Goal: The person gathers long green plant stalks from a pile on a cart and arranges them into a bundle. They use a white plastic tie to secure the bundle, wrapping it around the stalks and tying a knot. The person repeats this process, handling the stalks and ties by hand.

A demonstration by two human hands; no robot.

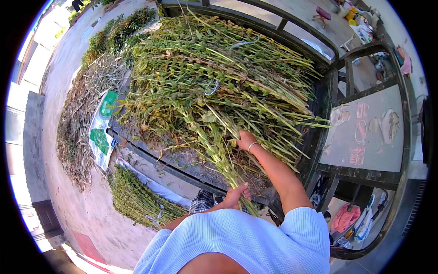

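**Both hands in a heap of green stalks on a cart**

A person in a pale blue ribbed top leans over the dark metal bed of a cart [185, 160] piled high with cut green plants [219, 73], leafy stalks lying mostly one way, tips toward the upper right.

The left hand [236, 195] is low in the picture, just above the blue top. Its fingers [244, 188] are wrapped tight around the lower ends of a bundle of stalks [214, 146], which runs up and to the left from the fist into the heap. The right hand [246, 139], with a thin bangle [252, 146] on the wrist, reaches farther in and rests on the pile beside that same bundle. Its fingers are buried among the stems, so I cannot tell whether they are spread or closed on anything.

Two loops of grey wire [211, 88] lie on top of the heap, one near the middle and one higher up.

On the ground to the left of the cart lie a smaller bundle of green stalks [137, 201], a white and green sack [101, 130], and a long strip of dry brown stems [77, 123]. To the right, inside a curved metal frame [401, 114], is a flat grey panel [369, 132] with faded marks.
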